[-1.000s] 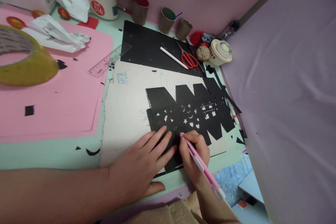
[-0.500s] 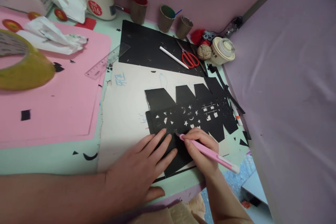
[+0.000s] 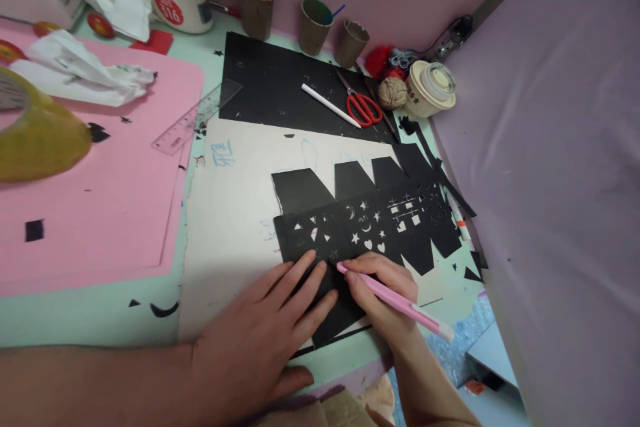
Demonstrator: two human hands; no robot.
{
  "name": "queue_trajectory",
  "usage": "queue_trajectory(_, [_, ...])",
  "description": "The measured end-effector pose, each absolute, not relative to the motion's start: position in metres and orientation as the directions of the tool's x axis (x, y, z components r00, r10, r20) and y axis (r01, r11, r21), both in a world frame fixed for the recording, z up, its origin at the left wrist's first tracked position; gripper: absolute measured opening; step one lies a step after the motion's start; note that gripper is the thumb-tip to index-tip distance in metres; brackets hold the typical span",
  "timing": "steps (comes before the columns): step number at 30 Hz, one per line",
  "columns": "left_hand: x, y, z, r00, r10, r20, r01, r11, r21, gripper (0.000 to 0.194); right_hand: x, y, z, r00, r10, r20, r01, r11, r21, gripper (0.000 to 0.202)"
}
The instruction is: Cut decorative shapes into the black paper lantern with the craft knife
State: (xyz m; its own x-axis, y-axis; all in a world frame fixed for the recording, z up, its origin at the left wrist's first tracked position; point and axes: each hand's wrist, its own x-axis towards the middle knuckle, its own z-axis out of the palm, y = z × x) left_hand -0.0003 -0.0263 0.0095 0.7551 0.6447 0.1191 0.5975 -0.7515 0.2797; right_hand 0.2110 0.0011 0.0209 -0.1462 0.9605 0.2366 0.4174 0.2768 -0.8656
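Observation:
A black paper cutout [image 3: 320, 207] with trapezoid flaps lies on a white sheet [image 3: 225, 200]. Stars, hearts, moons, triangles and squares are cut through it. My left hand [image 3: 280, 313] lies flat over its lower left part, fingers spread and pressing on the paper. Gripped like a pen in my right hand [image 3: 383, 290] is a pink craft knife [image 3: 395, 297]. Its tip points at the black paper just right of my left fingertips; the blade itself is hard to make out.
Behind lie a black sheet [image 3: 280, 73], red-handled scissors [image 3: 364, 109], a white pen [image 3: 330, 105] and a clear ruler [image 3: 195, 119]. Paper cups [image 3: 316, 27], twine [image 3: 393, 92] and a lidded tub [image 3: 430, 88] line the wall. Yellow tape [image 3: 55, 140] rests on pink sheets [image 3: 115, 213].
The view has shifted slightly, so objects on the left sit further left. My left hand stays on the paper; the knife tip has moved slightly down in view, still at the black paper.

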Motion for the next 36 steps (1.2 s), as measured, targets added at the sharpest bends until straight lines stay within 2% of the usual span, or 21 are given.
queue_trajectory(14, [-0.0003, -0.0259, 0.0095, 0.757, 0.645, 0.108, 0.598, -0.749, 0.284, 0.079, 0.2104, 0.0018, 0.0178, -0.134, 0.956, 0.261, 0.404, 0.293, -0.866, 0.016])
queue_trajectory(36, [0.0009, -0.0286, 0.0084, 0.748, 0.656, 0.103, 0.607, -0.739, 0.293, 0.079, 0.208, 0.0023, 0.0218, -0.104, 0.98, 0.172, 0.474, 0.201, -0.858, 0.009])
